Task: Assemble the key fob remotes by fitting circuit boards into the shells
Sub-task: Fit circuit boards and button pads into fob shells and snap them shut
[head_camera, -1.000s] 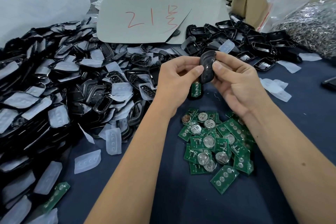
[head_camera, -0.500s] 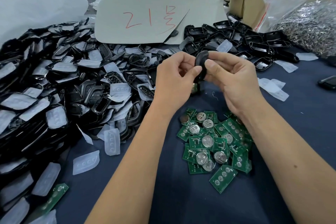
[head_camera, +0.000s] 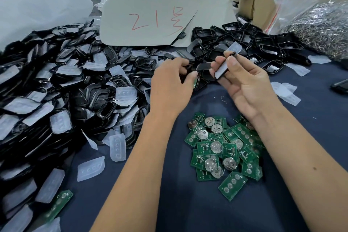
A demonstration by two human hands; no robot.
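- The one dark oval fob body that both hands pinched together half a second ago is now two parts, held apart – the hands have drawn away from each other and dropped closer to the cloth.
- The right hand (head_camera: 250, 88) pinches a slim black shell half with a pale translucent button pad on its face (head_camera: 223, 68) between thumb and fingers, tilted, with its far end up.
- The left hand (head_camera: 171, 83) is curled round the other glossy black shell half (head_camera: 204, 70); a sliver of green at its fingertips may be a circuit board (too hidden to be sure).
- Read as a judgement: the shell looks opened, or not yet snapped shut – so this fob is unfinished, and seating a board and closing the halves comes next.
- The loose heap of green circuit boards with round silver coin-cell holders (head_camera: 224, 149) lies on the dark blue table cloth (head_camera: 188, 203), near the person, between the forearms.
- The big pile of black shells and translucent pads (head_camera: 71, 88) fills the left side; more empty black shells (head_camera: 263, 43) lie far right, by a clear bag of small metal rings (head_camera: 320, 26).
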